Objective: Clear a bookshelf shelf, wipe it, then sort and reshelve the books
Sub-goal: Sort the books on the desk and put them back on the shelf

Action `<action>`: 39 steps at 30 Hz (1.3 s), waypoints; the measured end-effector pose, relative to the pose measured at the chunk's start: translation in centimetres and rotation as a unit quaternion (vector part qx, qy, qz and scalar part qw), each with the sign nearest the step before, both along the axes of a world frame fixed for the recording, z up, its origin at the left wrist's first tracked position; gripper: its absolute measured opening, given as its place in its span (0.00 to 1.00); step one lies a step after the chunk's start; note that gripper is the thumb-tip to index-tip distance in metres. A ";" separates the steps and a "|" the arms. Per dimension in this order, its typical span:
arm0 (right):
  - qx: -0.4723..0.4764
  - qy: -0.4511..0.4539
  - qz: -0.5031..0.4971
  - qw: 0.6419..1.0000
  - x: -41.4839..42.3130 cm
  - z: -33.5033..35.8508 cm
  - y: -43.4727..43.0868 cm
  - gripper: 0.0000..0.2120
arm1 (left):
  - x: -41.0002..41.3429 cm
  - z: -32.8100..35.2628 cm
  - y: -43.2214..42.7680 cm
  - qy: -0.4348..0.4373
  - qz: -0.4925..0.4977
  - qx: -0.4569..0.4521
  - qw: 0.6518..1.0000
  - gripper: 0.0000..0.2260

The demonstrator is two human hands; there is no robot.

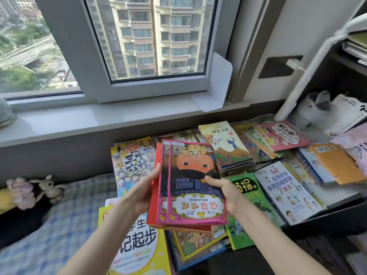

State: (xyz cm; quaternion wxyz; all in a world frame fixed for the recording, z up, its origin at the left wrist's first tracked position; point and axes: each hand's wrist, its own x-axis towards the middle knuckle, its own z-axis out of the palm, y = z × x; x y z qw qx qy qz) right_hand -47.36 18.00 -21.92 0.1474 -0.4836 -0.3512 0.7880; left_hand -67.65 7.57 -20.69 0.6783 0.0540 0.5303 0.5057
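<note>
I hold a small stack of pink-bordered picture books [190, 183] with an orange heart-shaped character on the top cover, above a red book. My left hand [146, 188] grips the stack's left edge, thumb on top. My right hand [224, 192] grips the right edge, thumb on the cover. Below and around lie many more books: a yellow workbook [137, 245], a crowded comic cover [133, 163], a green detective book [248, 197], a pale illustrated book [224, 143] and a white one [288, 193]. The bookshelf [325, 62] stands at the right.
A white bookend [216, 86] stands on the window sill [59, 120]. Plush toys [33, 191] lie on the checked bedding [65, 225] at the left. A pale bag [313, 110] and a notebook sit on the lower shelf at the right.
</note>
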 end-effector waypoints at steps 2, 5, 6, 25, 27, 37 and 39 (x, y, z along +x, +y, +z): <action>-0.019 0.000 0.000 1.000 0.4 0.0 0.0 0.11 | 0.5 -0.5 0.2 0.041 -0.010 -0.026 0.999 0.22; -0.005 -0.009 0.001 1.000 0.7 0.4 0.0 0.08 | 1.1 -1.1 0.7 0.072 -0.013 -0.011 0.997 0.20; 0.018 -0.024 -0.003 1.000 0.8 0.4 0.0 0.06 | 1.3 -1.2 0.8 0.075 -0.016 -0.006 0.997 0.21; 0.125 -0.060 -0.160 0.977 5.7 4.5 3.2 0.11 | -0.6 -3.4 0.3 0.078 0.107 0.002 0.991 0.06; 0.176 -0.067 -0.149 0.971 7.3 5.8 5.2 0.15 | -2.4 -2.9 -0.3 0.099 0.127 0.016 0.987 0.09; 0.466 -0.335 0.593 0.565 2.0 9.2 6.2 0.29 | -8.0 -0.3 -4.3 0.117 0.227 0.048 0.966 0.08; 0.484 -0.322 0.704 0.407 -1.3 8.7 4.1 0.27 | -8.3 0.0 -5.1 0.109 0.246 0.044 0.962 0.12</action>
